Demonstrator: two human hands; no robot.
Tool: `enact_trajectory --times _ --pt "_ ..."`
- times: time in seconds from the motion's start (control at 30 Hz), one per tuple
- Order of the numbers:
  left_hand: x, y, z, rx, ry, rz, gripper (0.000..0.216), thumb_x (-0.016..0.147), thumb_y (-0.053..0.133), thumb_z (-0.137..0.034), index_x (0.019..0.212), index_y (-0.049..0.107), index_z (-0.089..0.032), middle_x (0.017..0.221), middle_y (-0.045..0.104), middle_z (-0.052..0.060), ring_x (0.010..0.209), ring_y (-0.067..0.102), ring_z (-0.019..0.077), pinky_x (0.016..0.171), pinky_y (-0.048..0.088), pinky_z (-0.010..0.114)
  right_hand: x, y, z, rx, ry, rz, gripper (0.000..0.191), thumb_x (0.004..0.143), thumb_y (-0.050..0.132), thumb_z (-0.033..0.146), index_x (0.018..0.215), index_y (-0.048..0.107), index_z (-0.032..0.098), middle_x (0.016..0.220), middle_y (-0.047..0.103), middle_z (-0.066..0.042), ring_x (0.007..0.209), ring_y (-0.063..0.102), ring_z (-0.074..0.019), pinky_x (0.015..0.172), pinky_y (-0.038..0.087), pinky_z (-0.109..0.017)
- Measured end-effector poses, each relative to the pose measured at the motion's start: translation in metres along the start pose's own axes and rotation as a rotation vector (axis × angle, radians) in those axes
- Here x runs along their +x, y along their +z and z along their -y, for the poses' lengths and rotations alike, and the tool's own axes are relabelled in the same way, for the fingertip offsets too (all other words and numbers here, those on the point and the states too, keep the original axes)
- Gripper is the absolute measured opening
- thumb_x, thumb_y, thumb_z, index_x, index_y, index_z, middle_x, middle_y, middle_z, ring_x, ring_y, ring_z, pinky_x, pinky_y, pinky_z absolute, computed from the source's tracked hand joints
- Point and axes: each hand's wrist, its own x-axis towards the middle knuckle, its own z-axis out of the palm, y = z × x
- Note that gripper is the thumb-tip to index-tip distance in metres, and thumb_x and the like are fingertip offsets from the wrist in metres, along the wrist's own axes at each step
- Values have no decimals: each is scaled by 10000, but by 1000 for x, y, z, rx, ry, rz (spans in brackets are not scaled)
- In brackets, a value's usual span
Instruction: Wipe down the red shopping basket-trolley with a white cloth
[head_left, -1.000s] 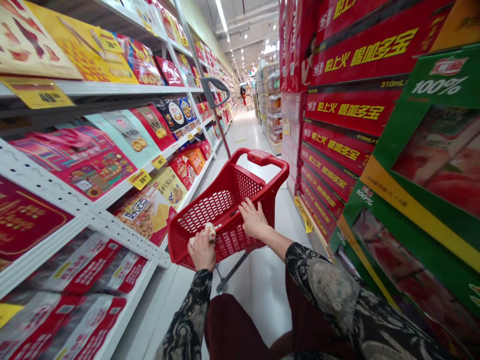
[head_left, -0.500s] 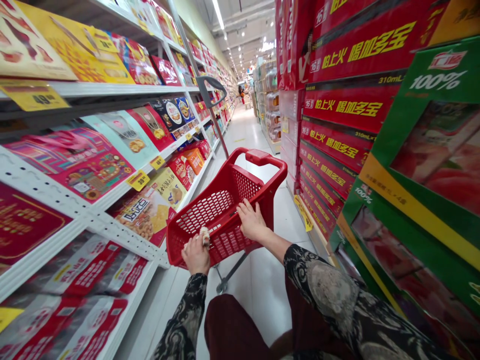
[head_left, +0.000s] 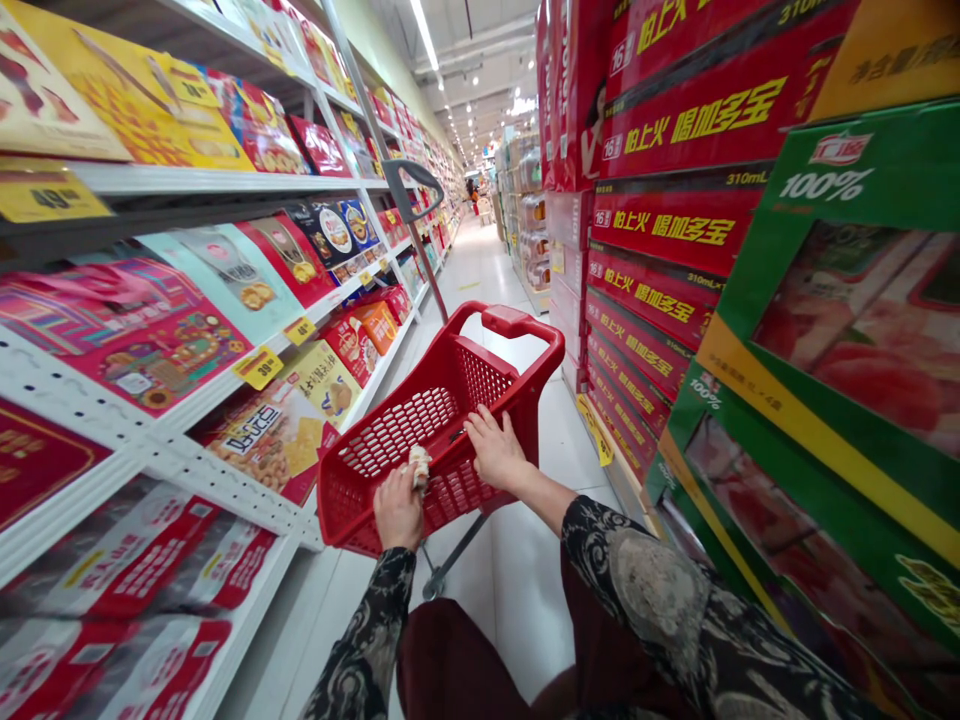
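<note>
A red plastic shopping basket [head_left: 530, 385] with mesh sides stands tilted before me, on a frame with a small wheel [head_left: 433, 585]. My left hand [head_left: 399, 508] is closed over its near rim at the left, with a crumpled white cloth or tissue [head_left: 419, 463] between fingers and rim. Farther right on that rim lies my right hand [head_left: 495, 450], its fingers hooked over the edge and the thumb hidden. The visible inside of the basket shows only red mesh and a small dark spot by my right fingertips. A grey pull handle [head_left: 412, 192] rises on a pole behind.
White shelves [head_left: 187, 182] with boxed snacks and yellow price tags run along the left. Stacked red drink cartons [head_left: 667, 225] and green juice boxes [head_left: 757, 400] line the right side. A pale tiled aisle [head_left: 480, 245] stretches ahead, with a distant person [head_left: 472, 195].
The view has shifted a little, so basket, shelves and cartons appear slightly farther left. My left hand has moved slightly rightward along the rim with the white cloth or tissue; my right hand keeps its hold.
</note>
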Motion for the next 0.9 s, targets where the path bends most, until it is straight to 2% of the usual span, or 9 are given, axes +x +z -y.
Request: enact_trajectory --times 0.1,0.2,0.33,0.4,0.47,0.53,0.63,0.77,0.9 --pt "-6 -6 12 8 -58 3 387 831 394 -197 1184 550 -172 1213 577 108 1146 485 233 965 341 379 0 2 1 3 6 -6 599 760 459 181 1345 362 97 1449 305 -120 1374 90 -255 1082 75 -565" --pt "0 -7 3 -97 -66 11 381 807 413 -177 1155 570 -183 1196 592 93 1108 513 227 961 358 378 0 3 3 30 19 -17 603 751 470 166 1341 370 96 1446 309 -124 1375 84 -257 1083 65 -563" --pt "17 -9 -35 -460 -100 9 411 758 396 -120 1119 580 -188 1171 608 68 1093 532 192 974 384 355 0 -2 6 156 45 -44 624 737 484 168 1348 363 135 1425 351 -107 1366 139 -252 1082 89 -563" --pt "25 -14 -58 -677 -166 15 388 775 400 -161 1121 572 -192 1184 601 55 1096 535 179 974 396 338 0 -8 7 276 65 -88 628 748 471 182 1362 339 151 1416 368 -93 1342 229 -223 1092 171 -498" --pt "30 -23 -80 -904 -220 50 371 797 423 -250 1139 552 -189 1185 598 54 1071 553 172 944 425 319 0 -16 8 417 71 -165 631 761 459 197 1372 317 136 1414 368 -95 1309 306 -178 1088 250 -383" --pt "32 -32 -98 -1116 -252 107 392 790 446 -325 1140 541 -176 1151 614 59 1019 582 171 886 464 302 -1 -23 9 537 75 -226 636 768 454 203 1380 301 125 1410 372 -97 1286 349 -147 1075 284 -298" --pt "33 -39 -113 -1318 -327 188 416 749 477 -340 1121 531 -162 1038 654 57 914 619 168 801 501 293 -6 -29 12 623 72 -173 639 769 459 207 1386 303 142 1393 400 -87 1273 377 -152 1067 302 -284" --pt "29 -34 -118 -1525 -531 252 383 724 500 -284 1086 532 -164 945 659 50 854 635 151 802 505 295 -19 -17 17 598 84 -70 679 758 511 250 1390 302 117 1414 365 -117 1312 323 -190 1086 286 -324" --pt "20 -30 -125 -1694 -737 334 285 761 495 -253 1016 563 -145 999 651 84 907 633 163 824 507 299 -35 9 15 510 125 -44 707 749 539 257 1380 299 47 1428 321 -170 1340 264 -225 1107 249 -364"
